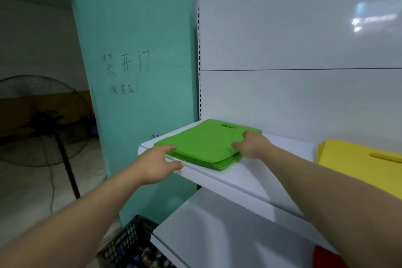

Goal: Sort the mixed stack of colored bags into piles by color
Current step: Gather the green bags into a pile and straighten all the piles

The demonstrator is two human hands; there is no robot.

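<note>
A flat pile of green bags (204,141) with an oval handle hole lies at the left end of a white shelf (256,172). My left hand (155,165) holds the pile's near left corner, fingers on top and thumb at the shelf's front edge. My right hand (252,144) grips the pile's right edge, fingers curled over it. A pile of yellow bags (352,163) lies further right on the same shelf. A bit of a red bag (326,259) shows on the lower shelf at the bottom right.
A lower white shelf (228,230) juts out below. A dark plastic basket (132,243) stands on the floor at the bottom. A teal wall with handwriting (130,50) is to the left, and a black standing fan (41,122) beyond it.
</note>
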